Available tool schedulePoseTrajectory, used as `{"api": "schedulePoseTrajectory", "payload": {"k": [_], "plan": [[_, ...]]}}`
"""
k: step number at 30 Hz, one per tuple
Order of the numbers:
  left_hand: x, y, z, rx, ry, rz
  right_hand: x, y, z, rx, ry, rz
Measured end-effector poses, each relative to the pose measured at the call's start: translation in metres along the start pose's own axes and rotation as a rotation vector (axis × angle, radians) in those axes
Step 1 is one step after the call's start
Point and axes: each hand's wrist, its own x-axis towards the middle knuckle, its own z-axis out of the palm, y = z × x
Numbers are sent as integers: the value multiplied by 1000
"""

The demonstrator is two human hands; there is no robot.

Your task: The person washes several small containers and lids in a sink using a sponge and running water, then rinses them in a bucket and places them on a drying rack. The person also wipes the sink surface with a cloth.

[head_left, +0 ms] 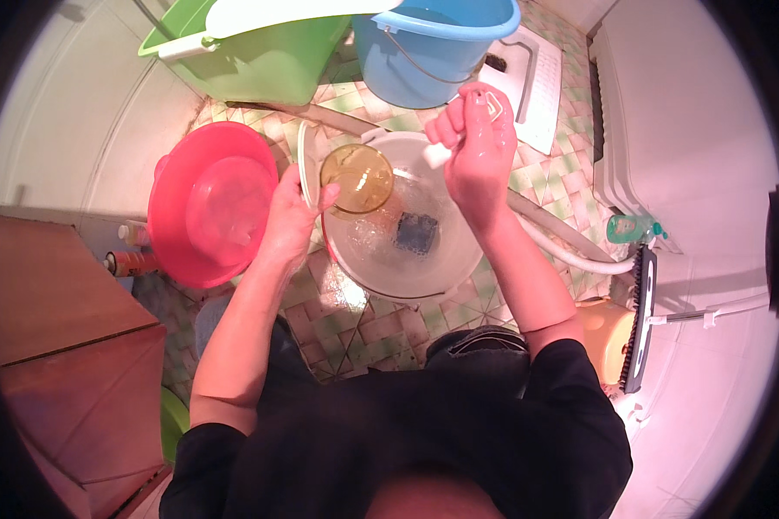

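Note:
My left hand [295,214] grips a pale round lid or shallow dish [306,165], seen nearly edge-on. Just right of its thumb, an amber see-through bowl [357,178] shows over the basin; whether the same hand also supports it is unclear. My right hand [480,139] is raised over the basin's far right side, wet and closed around a small white piece [437,156]. A pale angular loop [494,106] shows at its fingers. Below both hands stands a whitish round basin or bucket [454,259] with water in it. A dark square patch [417,233] shows at its bottom.
A red basin [217,214] stands at left beside bottles [130,263]. Beyond are a green tub [266,65], a blue bucket [415,58] and a white squat toilet [542,91]. A hose [571,261], green bottle [628,229] and brush head [639,318] are at right.

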Motion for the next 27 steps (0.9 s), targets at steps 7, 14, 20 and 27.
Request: {"api": "schedulePoseTrajectory", "payload": {"k": [7, 14, 20, 27], "plan": [[-3, 12, 4, -103, -66, 67, -19, 34, 39, -745, -494, -298], [5, 10, -36, -242, 22, 42, 10, 27, 1, -636, -199, 174], [14, 25, -32, -336, 26, 106, -41, 189, -141, -1920, -762, -34], [15, 22, -41, -260, 72, 67, -30, 221, -173, -1506, -801, 922]]}}
